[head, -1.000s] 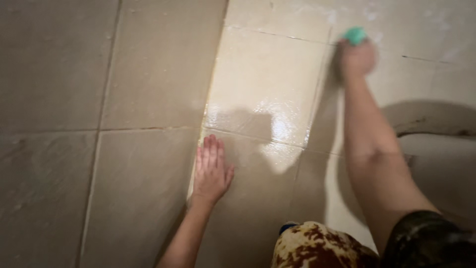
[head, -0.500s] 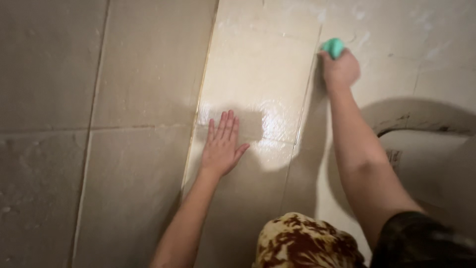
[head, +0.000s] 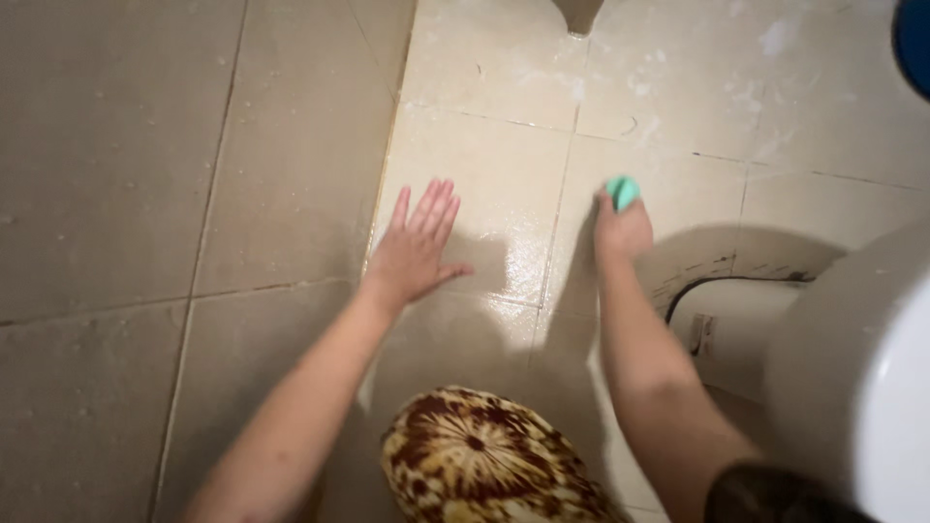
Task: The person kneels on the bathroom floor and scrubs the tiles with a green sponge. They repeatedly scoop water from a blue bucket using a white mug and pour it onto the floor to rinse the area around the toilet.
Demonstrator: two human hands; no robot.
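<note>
The right hand point(head: 622, 230) is closed around a small green scrubber point(head: 622, 191), and only the tip of the scrubber shows above the knuckles; it presses on the wet cream floor tile point(head: 504, 184), right beside a grout line point(head: 560, 199) that runs just to the left of the fingers. The left hand point(head: 415, 250) lies flat with the fingers spread wide and holds nothing; it rests at the corner where the floor meets the grey wall tile point(head: 194, 145), well to the left of the scrubbing hand. White soap marks point(head: 746, 97) lie on the tile beyond the right fingers, and the base of a white toilet point(head: 852, 368) stands near, on the right of the wrist. To scrub well here, I think the pressure should stay even along the grout, with short strokes, and the flat hand should keep firm because the glossy tile looks slippery.
</note>
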